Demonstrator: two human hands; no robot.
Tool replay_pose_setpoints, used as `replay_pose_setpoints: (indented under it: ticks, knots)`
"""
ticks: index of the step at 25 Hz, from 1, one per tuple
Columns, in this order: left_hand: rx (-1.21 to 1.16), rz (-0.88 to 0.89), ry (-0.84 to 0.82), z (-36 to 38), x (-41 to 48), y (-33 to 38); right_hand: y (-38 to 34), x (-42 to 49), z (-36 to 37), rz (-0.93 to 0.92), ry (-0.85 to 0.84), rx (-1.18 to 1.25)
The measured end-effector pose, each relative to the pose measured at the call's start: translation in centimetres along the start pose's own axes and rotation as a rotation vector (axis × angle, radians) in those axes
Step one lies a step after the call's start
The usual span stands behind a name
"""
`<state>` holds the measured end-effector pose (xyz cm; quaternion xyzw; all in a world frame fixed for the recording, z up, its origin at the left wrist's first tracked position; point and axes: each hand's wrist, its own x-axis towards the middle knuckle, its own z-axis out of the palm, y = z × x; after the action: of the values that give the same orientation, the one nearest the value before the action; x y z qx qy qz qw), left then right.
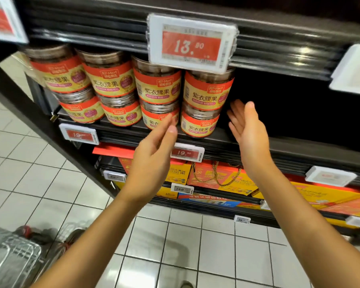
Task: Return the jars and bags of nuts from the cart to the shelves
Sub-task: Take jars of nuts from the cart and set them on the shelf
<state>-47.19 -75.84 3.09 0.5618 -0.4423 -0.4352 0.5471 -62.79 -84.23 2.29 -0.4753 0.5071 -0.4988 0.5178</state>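
Both hands were spread and empty — the left hand [154,148] and right hand [247,129] flanked the rightmost stack of jars [204,104], which stood on the dark shelf [258,142] just beyond the fingertips. White floor tiles [195,246] lay below; the wire cart [13,256] sat down-left of the left hand.

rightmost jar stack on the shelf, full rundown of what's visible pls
The stack is two clear plastic jars, one upright on the other, with brown nuts showing through the walls. Each has a red and yellow label with Chinese print and an RT-Mart logo. The lower jar stands at the front edge of the shelf. The price tag hides the upper jar's lid. Dark empty space lies to its right. The open left hand and right hand flank it without touching.
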Motion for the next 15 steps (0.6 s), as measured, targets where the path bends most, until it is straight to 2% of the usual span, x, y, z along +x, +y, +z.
replay_pose_setpoints:
  ticks: [2,4,8,15]
  knots:
    - [-0.074,-0.159,0.087,-2.2,-3.4,1.4,-1.0,-3.3,-0.1,0.056,-0.015,-0.021]
    - [-0.107,-0.244,0.193,-5.3,-7.6,3.0,-1.9,-7.6,1.2,0.124,-0.114,-0.051]
    - [-0.136,-0.311,0.417,-12.2,-18.1,6.1,-4.4,-16.3,6.7,0.197,-0.526,-0.111]
    - [-0.253,-0.282,0.996,-28.0,-39.0,8.5,-6.9,-36.3,25.9,0.142,-1.253,-0.090]
